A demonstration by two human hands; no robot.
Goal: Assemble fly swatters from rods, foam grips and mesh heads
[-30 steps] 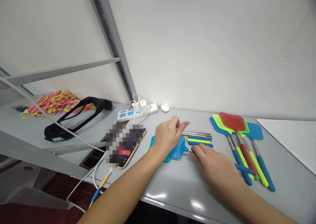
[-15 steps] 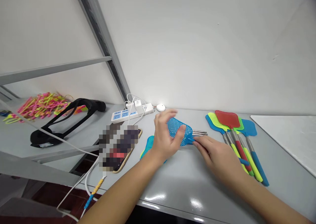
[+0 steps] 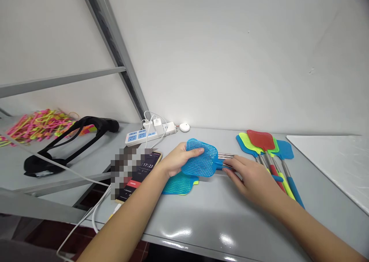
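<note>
My left hand pinches the mesh head of a blue fly swatter, thumb on its face and fingers behind it. My right hand is closed around the swatter at its neck, and a blue handle end pokes out past that hand. Several thin metal rods show just behind the swatter's neck; their far ends are hidden by my right hand. Under my left hand lie blue and yellow-green swatter heads, partly covered. To the right, a fanned pile of fly swatters in red, blue and yellow-green rests on the grey table.
At the left are a phone, a power strip with white plugs and cables, and a black headset frame. Colourful cords lie beyond a grey metal rack. A white sheet is at the right.
My left hand's raised fingers have closed onto the blue swatter head, which now faces me more. The view has shifted slightly, and more of the loose heads below shows.
</note>
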